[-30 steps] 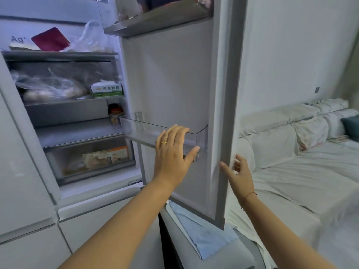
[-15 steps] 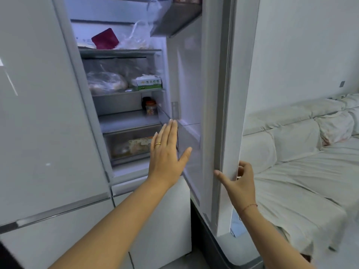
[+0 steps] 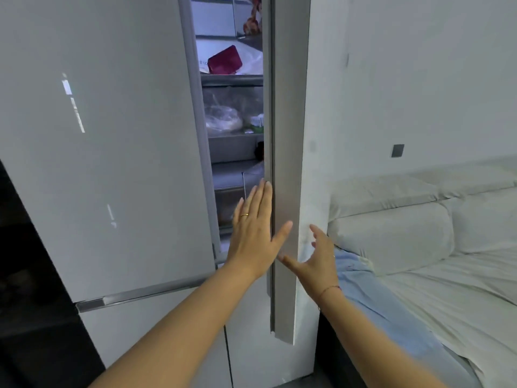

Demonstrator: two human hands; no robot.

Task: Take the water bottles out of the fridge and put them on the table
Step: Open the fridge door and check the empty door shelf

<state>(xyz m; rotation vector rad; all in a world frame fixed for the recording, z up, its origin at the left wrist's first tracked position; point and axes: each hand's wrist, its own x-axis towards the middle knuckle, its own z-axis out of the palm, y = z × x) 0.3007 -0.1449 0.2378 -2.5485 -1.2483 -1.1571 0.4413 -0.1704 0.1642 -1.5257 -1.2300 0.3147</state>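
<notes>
The white fridge's right door (image 3: 291,169) stands edge-on to me, leaving a narrow gap onto the shelves. My left hand (image 3: 256,236), flat with fingers together and thumb out, lies at the door's inner edge. My right hand (image 3: 316,261) is open, its thumb across the door's edge and its fingers toward the outer face. Neither hand holds anything. Through the gap I see a red packet (image 3: 225,60), bagged food (image 3: 223,119) and a small green-and-white carton (image 3: 257,120). No water bottle or table is in view.
The fridge's left door (image 3: 106,141) is closed, with drawer fronts below. A white sofa (image 3: 419,242) with cushions stands right of the fridge, a light blue cloth (image 3: 372,292) on its near end. A dark area fills the far left.
The right fridge door has swung from wide open to nearly closed, with both hands moving with it. The view has shifted left, so the door shelf is hidden.
</notes>
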